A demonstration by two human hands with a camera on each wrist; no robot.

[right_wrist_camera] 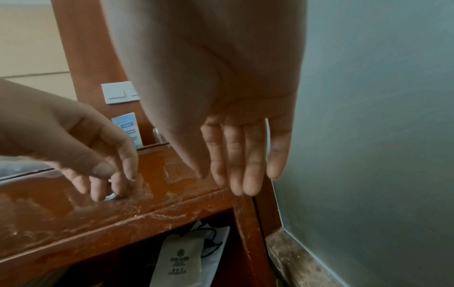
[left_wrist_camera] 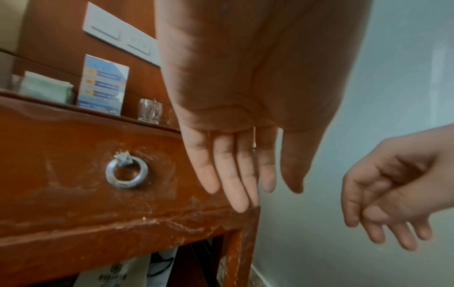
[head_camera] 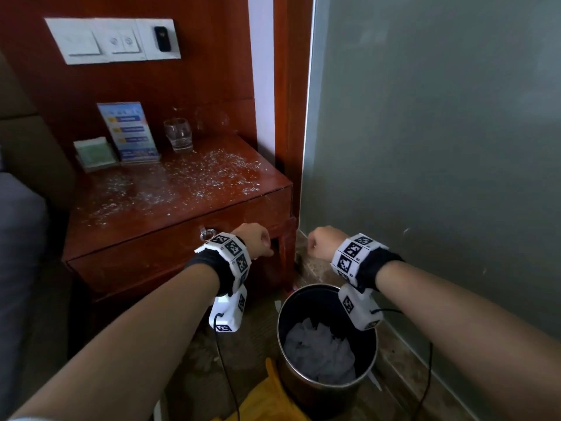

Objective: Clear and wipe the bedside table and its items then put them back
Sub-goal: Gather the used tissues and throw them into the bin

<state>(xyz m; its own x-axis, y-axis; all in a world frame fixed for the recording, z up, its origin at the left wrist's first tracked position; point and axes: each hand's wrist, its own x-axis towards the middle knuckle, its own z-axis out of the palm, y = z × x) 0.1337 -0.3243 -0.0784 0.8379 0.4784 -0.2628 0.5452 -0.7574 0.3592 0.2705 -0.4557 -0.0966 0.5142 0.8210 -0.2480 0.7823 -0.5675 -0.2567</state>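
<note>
The red-brown bedside table [head_camera: 158, 202] is strewn with white crumbs. At its back stand a blue printed card [head_camera: 129, 132], a small green card holder [head_camera: 95, 153] and an empty glass [head_camera: 178, 135]. My left hand [head_camera: 261, 244] hangs in front of the drawer, just right of the metal ring pull [head_camera: 207, 233]. In the left wrist view its fingers [left_wrist_camera: 230, 184] are straight, point down and hold nothing. My right hand [head_camera: 318, 241] hangs beside the table's front right corner. Its fingers [right_wrist_camera: 248, 170] are straight too, with nothing in them.
A dark metal bin [head_camera: 282, 314] with crumpled white paper [head_camera: 318, 354] stands on the floor below my right wrist. A yellow cloth [head_camera: 267, 399] lies in front of it. A grey wall [head_camera: 425, 147] closes the right side, a bed [head_camera: 18, 238] the left. White bags [right_wrist_camera: 179, 258] sit under the table.
</note>
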